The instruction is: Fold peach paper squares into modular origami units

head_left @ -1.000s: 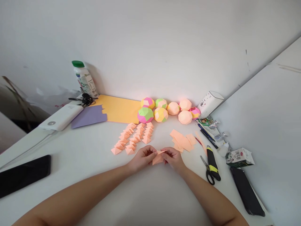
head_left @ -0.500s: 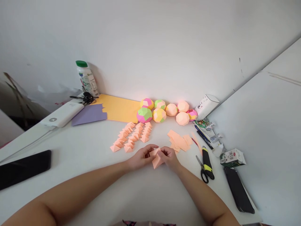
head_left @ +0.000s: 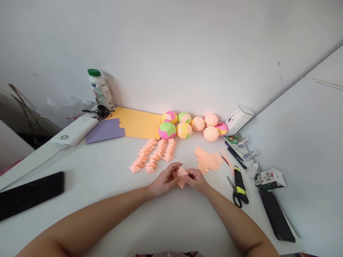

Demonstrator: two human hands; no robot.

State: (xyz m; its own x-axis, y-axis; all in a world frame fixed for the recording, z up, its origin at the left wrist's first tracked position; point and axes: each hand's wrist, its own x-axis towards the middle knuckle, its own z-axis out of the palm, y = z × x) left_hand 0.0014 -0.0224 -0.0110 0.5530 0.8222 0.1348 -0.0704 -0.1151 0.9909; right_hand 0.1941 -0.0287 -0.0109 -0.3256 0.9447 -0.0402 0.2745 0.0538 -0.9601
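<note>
My left hand [head_left: 163, 181] and my right hand [head_left: 197, 180] meet over the white table [head_left: 112, 200], and both pinch one small folded peach paper piece [head_left: 180, 176] between their fingertips. Just beyond my hands lie rows of several folded peach paper units [head_left: 153, 155]. To the right of them is a loose pile of flat peach paper squares [head_left: 207, 159]. Several paper balls [head_left: 187, 125], some multicoloured and some peach, sit against the wall.
Scissors [head_left: 235, 192] and a black and yellow cutter [head_left: 240, 184] lie right of my hands, with pens, a small carton [head_left: 270, 178] and a black case [head_left: 277, 216]. A phone [head_left: 29, 194], a white power bank [head_left: 74, 131], keys, a bottle [head_left: 100, 89], purple and orange paper sheets sit at the left.
The peach paper has gone from a flatter shape to a tighter fold, and my fingers have closed in around it. The view shifted slightly.
</note>
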